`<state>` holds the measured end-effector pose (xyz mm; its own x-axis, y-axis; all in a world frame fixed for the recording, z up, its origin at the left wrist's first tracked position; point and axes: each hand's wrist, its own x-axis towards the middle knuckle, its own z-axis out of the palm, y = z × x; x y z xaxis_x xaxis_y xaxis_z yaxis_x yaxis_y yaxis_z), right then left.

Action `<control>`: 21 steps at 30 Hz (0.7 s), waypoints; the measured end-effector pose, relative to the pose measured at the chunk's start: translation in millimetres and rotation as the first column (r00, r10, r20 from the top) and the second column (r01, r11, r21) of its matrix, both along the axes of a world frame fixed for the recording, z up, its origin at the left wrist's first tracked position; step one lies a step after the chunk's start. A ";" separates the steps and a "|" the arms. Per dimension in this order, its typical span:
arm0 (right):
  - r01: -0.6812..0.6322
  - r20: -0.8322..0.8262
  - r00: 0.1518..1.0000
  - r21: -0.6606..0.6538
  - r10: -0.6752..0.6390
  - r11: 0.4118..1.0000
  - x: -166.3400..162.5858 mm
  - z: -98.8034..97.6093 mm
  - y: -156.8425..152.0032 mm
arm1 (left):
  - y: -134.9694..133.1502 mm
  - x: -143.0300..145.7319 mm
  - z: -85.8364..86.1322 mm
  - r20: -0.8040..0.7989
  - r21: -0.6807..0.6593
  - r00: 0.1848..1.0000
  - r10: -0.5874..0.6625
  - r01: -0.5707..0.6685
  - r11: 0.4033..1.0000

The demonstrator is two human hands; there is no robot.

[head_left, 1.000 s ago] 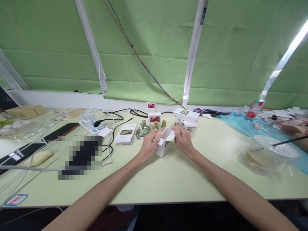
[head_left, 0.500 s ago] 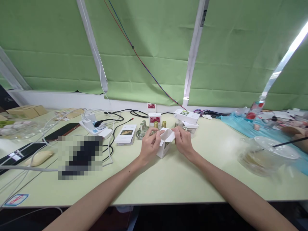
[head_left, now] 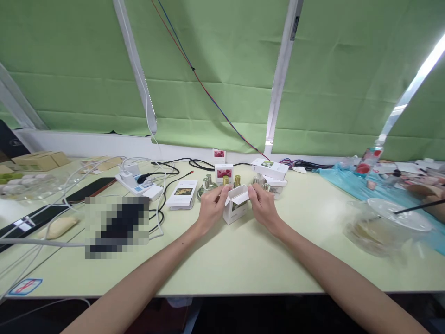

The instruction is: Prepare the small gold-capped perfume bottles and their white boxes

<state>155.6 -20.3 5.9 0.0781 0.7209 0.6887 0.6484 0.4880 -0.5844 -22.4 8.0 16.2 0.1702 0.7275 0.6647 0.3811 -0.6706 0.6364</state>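
Note:
A small white carton with a dark green picture on its front stands on the table between my hands, its top flaps raised. My left hand pinches the carton's upper left edge. At the upper right edge, my right hand grips it with thumb and fingers. Just behind the carton are glass bottles with gold caps and silver caps, partly hidden by my hands. A white box with a pink flower picture stands behind them.
Another white box lies to the left, near black cables and a power strip. Stacked white boxes are at the back right. Further right are a lidded clear container, a blue cloth and a bottle.
The carton has turned so its picture side faces me more. My left hand has moved slightly left and down along its edge; my right hand stays at the right edge.

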 end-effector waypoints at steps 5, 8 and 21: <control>0.009 0.023 1.000 -0.022 -0.009 1.000 -2.0 1.7 -1.3 | -2.8 0.1 0.1 -0.009 -0.013 1.000 -0.011 0.011 1.000; 0.018 0.028 0.999 -0.016 -0.017 1.000 -2.7 0.6 -0.6 | -3.6 -1.5 -1.0 -0.020 -0.003 0.998 -0.060 0.060 0.998; -0.010 0.043 0.999 -0.028 0.011 1.000 -12.0 -1.8 -9.5 | 3.9 -6.4 -1.5 0.000 0.031 0.999 -0.053 0.053 0.998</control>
